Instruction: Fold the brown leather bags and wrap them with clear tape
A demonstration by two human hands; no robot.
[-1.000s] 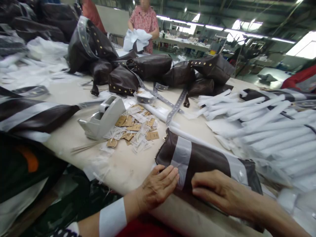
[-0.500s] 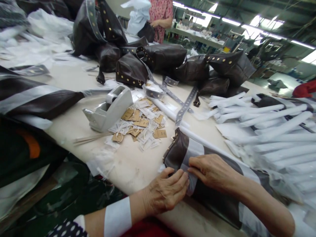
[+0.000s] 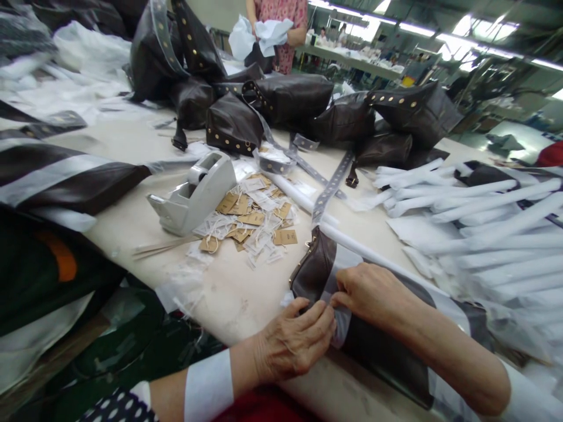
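A dark brown leather bag lies before me at the table's front edge, with a translucent wrapping strip around its near end. My left hand curls its fingers over that end, gripping the bag and the strip's edge. Thumb and fingers of my right hand pinch the wrapping strip on top, right beside the left fingertips. The exact pinch point is partly hidden. From the bag's end a studded strap in a clear cover runs away across the table.
A grey tape dispenser stands left of a heap of brown tags with strings. Several dark bags lie behind. White paper rolls are piled at right. Across the table, a person in a pink patterned top handles white paper.
My right hand has shifted slightly up and left, its knuckles bent more over the strip. My left hand stays put. The other person's white paper has moved right and spread out.
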